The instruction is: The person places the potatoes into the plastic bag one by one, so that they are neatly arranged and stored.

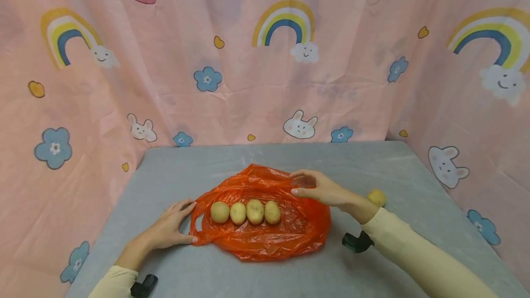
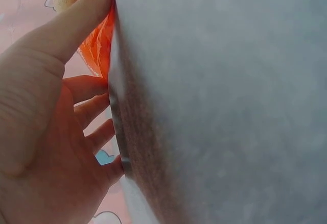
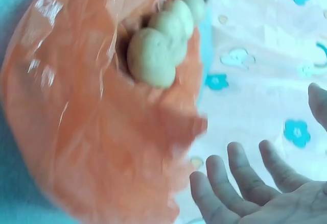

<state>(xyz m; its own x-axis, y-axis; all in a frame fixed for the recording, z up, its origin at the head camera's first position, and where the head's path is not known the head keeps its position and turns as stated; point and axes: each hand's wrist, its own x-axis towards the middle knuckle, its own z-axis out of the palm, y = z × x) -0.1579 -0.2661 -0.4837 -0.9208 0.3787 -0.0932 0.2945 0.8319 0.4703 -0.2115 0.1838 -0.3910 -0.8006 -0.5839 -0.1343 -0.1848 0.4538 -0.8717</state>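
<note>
A crumpled orange-red plastic bag (image 1: 285,247) lies flat on the table with its mouth spread open. Several potatoes (image 1: 255,211) sit in a row in that opening. At the bag's left end, my left hand (image 1: 167,226) rests with thumb and fingers apart, their tips touching the handle edge. The left wrist view shows the thumb (image 2: 76,27) against the orange film. Over the bag's upper right side hovers my right hand (image 1: 320,190), fingers spread and holding nothing. In the right wrist view its fingers (image 3: 245,175) stand apart from the film.
Another potato (image 1: 376,197) lies on the grey table (image 1: 186,164) to the right, partly behind the right forearm. Pink printed curtains (image 1: 248,105) hang behind and beside the table. Dark wrist devices (image 1: 358,242) are on both wrists.
</note>
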